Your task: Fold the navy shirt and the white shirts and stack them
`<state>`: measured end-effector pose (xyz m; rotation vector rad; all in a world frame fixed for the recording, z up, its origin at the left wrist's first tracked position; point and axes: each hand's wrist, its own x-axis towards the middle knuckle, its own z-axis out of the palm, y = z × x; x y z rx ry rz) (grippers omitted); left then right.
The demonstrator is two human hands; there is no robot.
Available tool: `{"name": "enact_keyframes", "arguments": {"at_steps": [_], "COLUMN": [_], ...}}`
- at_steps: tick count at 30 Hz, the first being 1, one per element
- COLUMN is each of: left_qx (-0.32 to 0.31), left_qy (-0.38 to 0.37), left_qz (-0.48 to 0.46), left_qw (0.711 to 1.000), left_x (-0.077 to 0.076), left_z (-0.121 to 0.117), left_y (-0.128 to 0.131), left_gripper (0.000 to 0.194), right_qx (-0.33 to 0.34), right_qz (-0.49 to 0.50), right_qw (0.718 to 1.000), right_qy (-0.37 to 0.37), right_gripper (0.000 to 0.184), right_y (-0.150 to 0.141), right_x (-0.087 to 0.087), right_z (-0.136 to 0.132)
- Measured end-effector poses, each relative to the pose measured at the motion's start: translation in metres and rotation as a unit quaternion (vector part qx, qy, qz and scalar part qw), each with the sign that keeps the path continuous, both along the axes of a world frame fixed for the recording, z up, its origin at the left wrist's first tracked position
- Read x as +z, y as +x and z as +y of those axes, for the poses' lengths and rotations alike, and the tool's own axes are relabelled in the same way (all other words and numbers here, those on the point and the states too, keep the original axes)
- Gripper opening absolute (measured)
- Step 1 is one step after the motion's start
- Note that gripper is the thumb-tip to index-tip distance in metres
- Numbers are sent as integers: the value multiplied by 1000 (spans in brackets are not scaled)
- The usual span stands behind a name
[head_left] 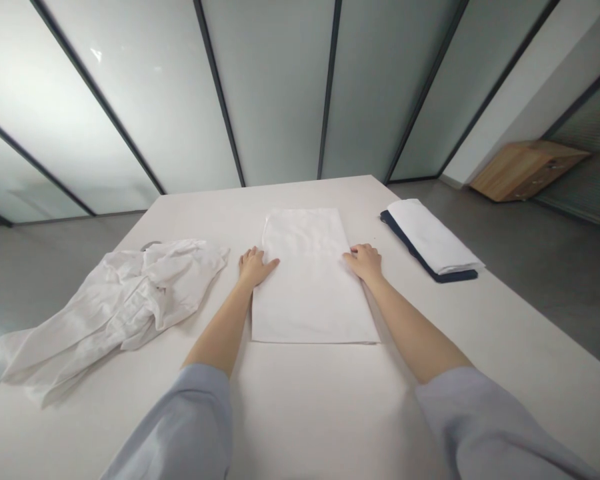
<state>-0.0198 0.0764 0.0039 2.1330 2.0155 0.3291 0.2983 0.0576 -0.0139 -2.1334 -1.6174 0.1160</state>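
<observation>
A white folded cloth [313, 293] lies flat on a pale counter [310, 413], between a person's two hands. The left grip [257, 267] is spread wide, thumb over the cloth's left edge. The right grip [367, 264] touches the opposite edge, its fingers curled and thumb on the cloth; whether it pinches fabric, I cannot tell. Left of the left grip, near it, sits a rumpled garment [130, 293], also white. Right of the right grip, a white bundle [433, 237] rests on a navy piece [457, 276]. Beyond both grips stand frosted panels [280, 87].
</observation>
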Motion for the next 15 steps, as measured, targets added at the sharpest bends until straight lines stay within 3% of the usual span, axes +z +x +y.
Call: {"name": "enact_keyframes", "arguments": {"at_steps": [5, 9, 12, 15], "left_qx": [-31, -17, 8, 10], "left_qy": [4, -36, -50, -62], "left_qz": [-68, -255, -384, -433], "left_qw": [997, 966, 922, 899], "left_x": [1, -2, -6, -8], "left_z": [2, 5, 8, 10], "left_y": [-2, -4, -7, -11], "left_gripper": [47, 45, 64, 87], "right_qx": [49, 78, 93, 117], "right_qz": [122, 250, 325, 395], "right_qw": [991, 964, 941, 911], "right_qy": [34, 41, 24, -13], "right_gripper": [25, 36, 55, 70], "right_y": [3, 2, -1, -5], "right_x": [-2, -1, 3, 8], "right_z": [-1, -3, -5, -6]}}
